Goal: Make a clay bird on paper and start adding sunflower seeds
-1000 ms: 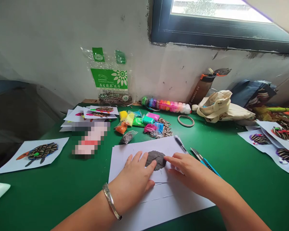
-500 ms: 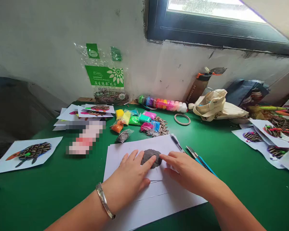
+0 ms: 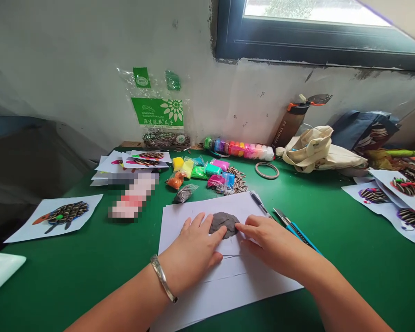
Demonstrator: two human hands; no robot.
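A flattened grey patch of modelling clay (image 3: 222, 223) lies on the upper part of a stack of white paper (image 3: 252, 295). My left hand (image 3: 195, 246), with a silver bangle at the wrist, rests spread over the paper, one fingertip on the clay's lower edge. From the other side, my right hand (image 3: 263, 235) touches the clay's right edge with its outstretched index finger; the other fingers are slightly bent. Neither hand grips anything. A pen (image 3: 259, 203) lies on the paper's right edge, and a blue utility knife (image 3: 297, 233) is beside my right hand.
Behind the paper are bagged coloured clays (image 3: 199, 172) and sunflower seeds (image 3: 240, 180). A tape ring (image 3: 267, 177), a dark bottle (image 3: 290, 124) and a cloth bag (image 3: 309, 150) stand farther back. Seed pictures lie left (image 3: 62, 216) and right (image 3: 373, 196). A white tray (image 3: 3, 272) sits at left.
The whole view has shifted, so things appear farther right and more of the white tray shows. My hands keep nearly the same places on the clay.
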